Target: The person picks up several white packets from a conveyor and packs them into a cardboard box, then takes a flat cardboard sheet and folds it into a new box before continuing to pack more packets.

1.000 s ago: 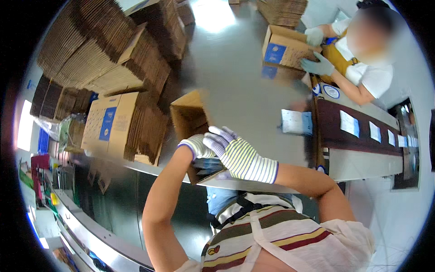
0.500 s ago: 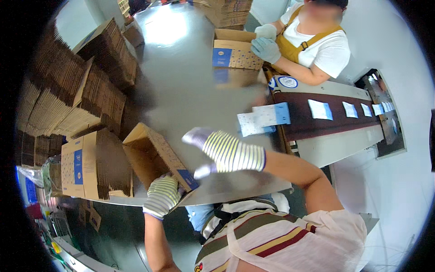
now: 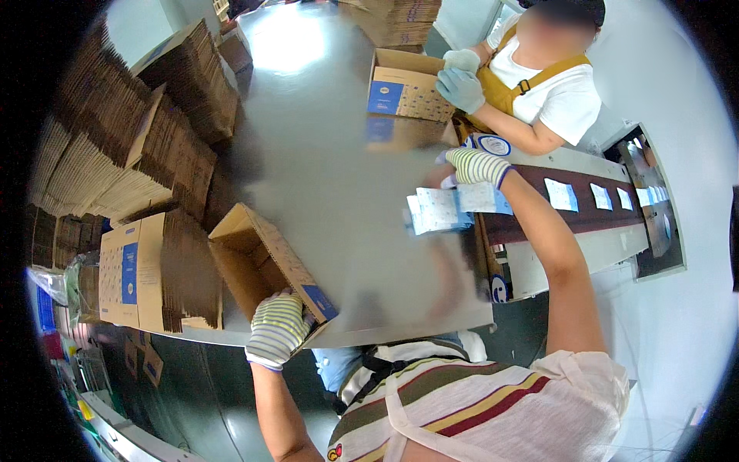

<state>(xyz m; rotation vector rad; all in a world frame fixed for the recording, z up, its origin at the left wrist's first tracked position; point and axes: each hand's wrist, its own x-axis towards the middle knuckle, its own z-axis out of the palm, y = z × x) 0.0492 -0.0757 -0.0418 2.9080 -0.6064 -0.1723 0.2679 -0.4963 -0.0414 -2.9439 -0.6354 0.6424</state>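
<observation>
My left hand [image 3: 279,327], in a striped knit glove, grips the near end of an open cardboard box [image 3: 258,258], with its fingertips hidden inside. The box stands tilted toward the table's near edge, and its visible inside is bare brown board. My right hand [image 3: 475,168], in a matching glove, is stretched out at the belt's end, just beyond a few overlapping white-and-blue packets [image 3: 439,211]. Its thumb and fingers look apart, and nothing shows between them. The packets lie partly on the metal table and partly at the conveyor belt [image 3: 523,223].
More packets [image 3: 560,195] lie spaced along the belt. Folded cartons stand in stacks [image 3: 173,146] on the left, with another bundle [image 3: 131,269] beside my box. Across the metal table [image 3: 331,177], a gloved co-worker's hands [image 3: 460,88] rest at another open carton [image 3: 408,96].
My right hand has swung from above the table's middle to the far right, over by the packets. The packets have bunched closer together. My left hand stays on the box.
</observation>
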